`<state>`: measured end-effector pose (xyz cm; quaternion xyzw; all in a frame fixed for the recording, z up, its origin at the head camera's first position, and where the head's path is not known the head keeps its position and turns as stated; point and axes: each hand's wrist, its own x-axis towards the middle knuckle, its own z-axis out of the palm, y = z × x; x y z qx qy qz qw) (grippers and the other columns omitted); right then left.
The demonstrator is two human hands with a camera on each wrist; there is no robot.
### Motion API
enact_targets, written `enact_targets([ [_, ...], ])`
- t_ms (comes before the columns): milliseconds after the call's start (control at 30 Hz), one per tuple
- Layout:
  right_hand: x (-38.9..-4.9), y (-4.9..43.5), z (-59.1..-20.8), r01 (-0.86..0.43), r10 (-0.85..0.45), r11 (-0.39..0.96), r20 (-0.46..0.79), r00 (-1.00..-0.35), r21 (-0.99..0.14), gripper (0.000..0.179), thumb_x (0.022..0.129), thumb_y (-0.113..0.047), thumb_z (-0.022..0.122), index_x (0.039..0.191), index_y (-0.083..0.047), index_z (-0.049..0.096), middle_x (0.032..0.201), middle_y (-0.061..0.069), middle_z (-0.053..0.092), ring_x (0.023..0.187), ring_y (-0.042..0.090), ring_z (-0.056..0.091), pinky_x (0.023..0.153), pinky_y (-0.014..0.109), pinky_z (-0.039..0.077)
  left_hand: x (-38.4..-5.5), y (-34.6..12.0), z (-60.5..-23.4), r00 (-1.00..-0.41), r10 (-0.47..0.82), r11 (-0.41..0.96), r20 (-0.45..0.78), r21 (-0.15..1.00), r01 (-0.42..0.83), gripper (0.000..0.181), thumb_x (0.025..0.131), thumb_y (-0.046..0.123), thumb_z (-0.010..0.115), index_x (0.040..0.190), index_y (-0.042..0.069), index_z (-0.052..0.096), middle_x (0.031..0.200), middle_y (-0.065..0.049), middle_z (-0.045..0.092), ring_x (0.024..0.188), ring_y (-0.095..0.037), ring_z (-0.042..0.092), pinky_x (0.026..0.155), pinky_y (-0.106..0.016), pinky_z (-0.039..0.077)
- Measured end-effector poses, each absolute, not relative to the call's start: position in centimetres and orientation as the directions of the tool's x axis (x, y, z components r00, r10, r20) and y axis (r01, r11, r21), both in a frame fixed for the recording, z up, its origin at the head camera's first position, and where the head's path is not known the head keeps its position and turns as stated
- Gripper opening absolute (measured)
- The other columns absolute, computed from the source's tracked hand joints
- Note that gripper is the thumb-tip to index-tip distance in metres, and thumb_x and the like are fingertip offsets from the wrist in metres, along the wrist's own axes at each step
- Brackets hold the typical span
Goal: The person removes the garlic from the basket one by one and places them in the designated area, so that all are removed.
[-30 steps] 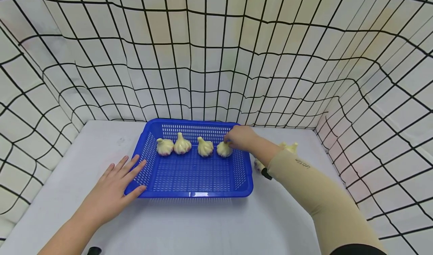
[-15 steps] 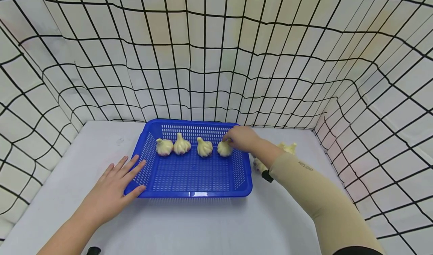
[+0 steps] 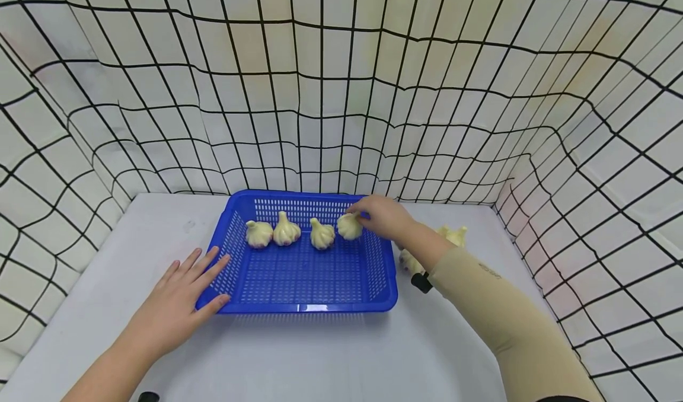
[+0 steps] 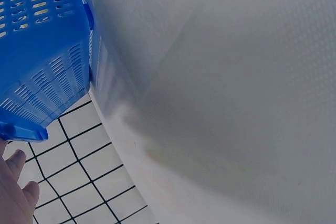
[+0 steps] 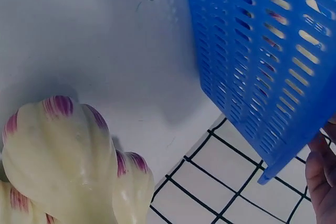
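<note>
A blue plastic basket (image 3: 306, 283) with slotted walls sits on the table. Inside, along its back half, lie three garlic bulbs: a left bulb (image 3: 259, 234), a second bulb (image 3: 287, 230) and a third bulb (image 3: 322, 234). Over the basket's back right part, my right hand (image 3: 384, 215) pinches a fourth garlic bulb (image 3: 350, 226) by its stem, tilted. My left hand (image 3: 184, 298) rests with spread fingers on the basket's left rim. In the right wrist view the basket wall hides the held bulb.
More garlic bulbs (image 5: 63, 156) lie on the white table (image 3: 320, 360) to the right of the basket, partly hidden by my right forearm. Black netting (image 3: 320, 93) over white sheeting encloses the back and both sides.
The garlic bulb in my right hand has risen slightly and shifted a little left, tilting. My left hand stays on the rim, and the other bulbs keep their places.
</note>
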<state>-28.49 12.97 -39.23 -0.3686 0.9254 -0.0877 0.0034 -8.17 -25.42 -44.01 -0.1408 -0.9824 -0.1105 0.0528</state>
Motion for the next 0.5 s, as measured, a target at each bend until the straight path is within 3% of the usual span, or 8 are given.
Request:
enact_targets([
  [233,-28.1,13.7,-38.3,-0.623,-0.625,0.732,0.091,-0.775,-0.277,0.03,0.095,-0.017,0.068,0.125,-0.022,0.071,0.119,-0.004,0.07,0.102,0.014,0.065,0.086,0.032,0.055,-8.1,-25.4,-44.1,-0.948,0.271,0.932,0.169,0.2,0.303,0.074,0.097,0.051,0.056,0.158,0.019,0.028,0.161,-0.016,0.026,0.151,-0.037,0.006,0.119,-0.045,-0.015],
  [500,-27.5,15.3,-37.6,-0.619,-0.595,0.702,0.187,-0.781,-0.352,0.029,0.095,-0.016,0.068,0.124,-0.018,0.07,0.112,-0.003,0.071,0.098,0.013,0.065,0.082,0.032,0.055,-8.1,-25.3,-44.0,-0.95,0.264,0.935,0.164,0.197,0.294,0.074,0.097,0.052,0.056,0.157,0.018,0.03,0.161,-0.017,0.028,0.151,-0.039,0.009,0.118,-0.041,-0.018],
])
